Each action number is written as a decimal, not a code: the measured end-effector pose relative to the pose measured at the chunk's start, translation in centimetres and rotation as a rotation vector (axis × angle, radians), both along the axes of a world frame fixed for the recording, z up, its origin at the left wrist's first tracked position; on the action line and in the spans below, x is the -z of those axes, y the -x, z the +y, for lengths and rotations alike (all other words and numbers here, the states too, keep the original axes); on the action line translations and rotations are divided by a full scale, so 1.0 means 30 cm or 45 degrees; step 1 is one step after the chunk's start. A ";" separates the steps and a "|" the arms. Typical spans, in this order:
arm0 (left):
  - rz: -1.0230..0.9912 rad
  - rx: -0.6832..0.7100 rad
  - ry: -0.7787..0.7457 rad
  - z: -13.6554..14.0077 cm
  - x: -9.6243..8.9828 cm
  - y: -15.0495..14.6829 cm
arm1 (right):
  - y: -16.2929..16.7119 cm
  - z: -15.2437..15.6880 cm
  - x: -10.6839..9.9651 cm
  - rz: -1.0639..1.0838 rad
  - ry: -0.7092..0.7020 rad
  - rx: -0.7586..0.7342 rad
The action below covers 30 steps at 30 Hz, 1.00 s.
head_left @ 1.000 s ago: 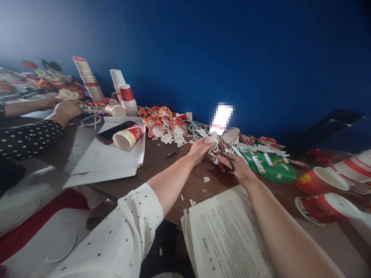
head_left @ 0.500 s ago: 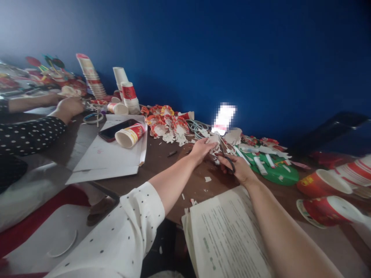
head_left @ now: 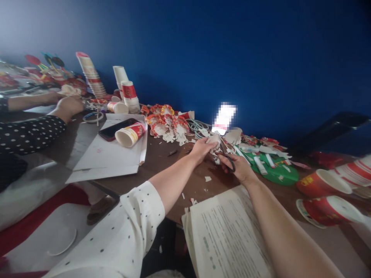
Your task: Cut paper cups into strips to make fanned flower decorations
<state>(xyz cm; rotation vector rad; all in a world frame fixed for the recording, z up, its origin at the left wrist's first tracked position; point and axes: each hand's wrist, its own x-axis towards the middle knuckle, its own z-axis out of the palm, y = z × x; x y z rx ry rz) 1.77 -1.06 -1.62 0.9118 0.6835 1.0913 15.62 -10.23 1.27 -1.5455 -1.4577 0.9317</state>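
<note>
My left hand [head_left: 201, 150] pinches a small white piece of paper [head_left: 213, 139] above the brown table. Close on its right, my right hand [head_left: 241, 170] is closed around the dark handle of a pair of scissors [head_left: 232, 164]. The blades point up and away toward the white piece; whether they touch it I cannot make out. Small white scraps [head_left: 208, 178] lie below and around both hands. Just behind them a bright phone screen [head_left: 223, 119], blurred by pixels, leans upright.
Left of my hands lie cut red-and-white paper flowers [head_left: 166, 122] and a paper cup [head_left: 130, 136] beside a phone [head_left: 111, 130] on white card. A green sheet [head_left: 274, 173] and red cups [head_left: 324, 181] are at right, a printed booklet [head_left: 226, 235] in front. A co-worker's hand [head_left: 71, 106] works at left.
</note>
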 end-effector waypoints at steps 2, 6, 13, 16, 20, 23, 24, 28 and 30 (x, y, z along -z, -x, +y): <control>-0.005 -0.003 0.028 -0.002 -0.004 0.001 | 0.003 -0.002 -0.005 -0.004 -0.007 0.005; -0.033 0.008 0.049 -0.005 -0.013 0.002 | 0.010 -0.006 -0.018 -0.023 0.010 0.020; -0.144 0.054 0.075 -0.016 -0.029 0.005 | 0.015 -0.007 -0.014 0.087 0.076 0.058; -0.167 0.073 0.100 -0.021 -0.038 0.008 | 0.014 -0.008 -0.015 0.079 0.074 0.040; -0.171 0.092 0.123 -0.022 -0.045 0.012 | 0.011 -0.009 -0.016 0.046 0.052 0.014; -0.173 0.097 0.129 -0.021 -0.047 0.015 | 0.012 -0.009 -0.017 0.051 0.047 0.014; -0.176 0.101 0.130 -0.021 -0.048 0.017 | 0.012 -0.009 -0.017 0.058 0.047 0.017; -0.165 0.119 0.131 -0.022 -0.050 0.022 | 0.010 -0.007 -0.014 0.037 0.048 0.018; -0.151 0.116 0.135 -0.022 -0.052 0.024 | 0.007 -0.006 -0.011 0.012 0.036 0.005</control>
